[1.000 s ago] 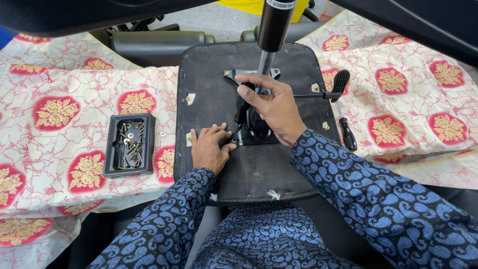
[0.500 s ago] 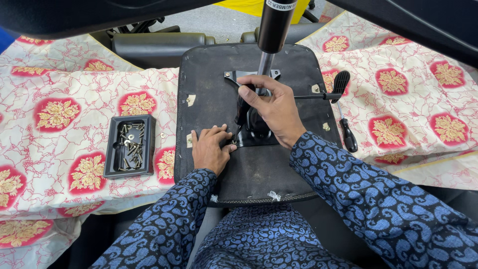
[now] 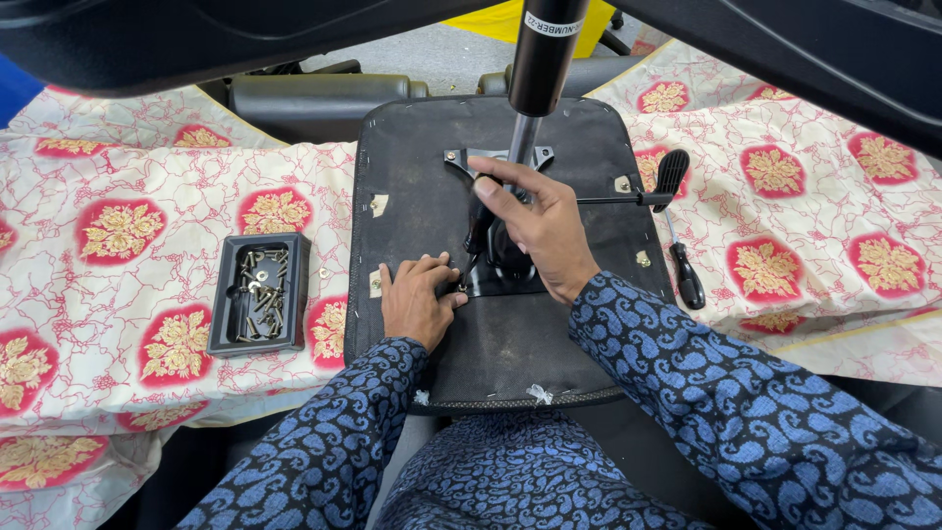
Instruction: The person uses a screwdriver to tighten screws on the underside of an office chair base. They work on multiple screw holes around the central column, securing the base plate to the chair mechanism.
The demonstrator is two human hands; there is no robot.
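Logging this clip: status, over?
Left hand fingertips at metal mechanism plate edge. Right hand gripping mechanism on upturned seat base. Nothing obstructing.

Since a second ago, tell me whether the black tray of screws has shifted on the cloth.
No. The black tray of screws lies in the same spot, beside the same red flower medallion on the patterned cloth.

The left hand lies palm down, fingers curled forward. The right hand arches beyond them, fingers bent downward, both forearms angled inward.
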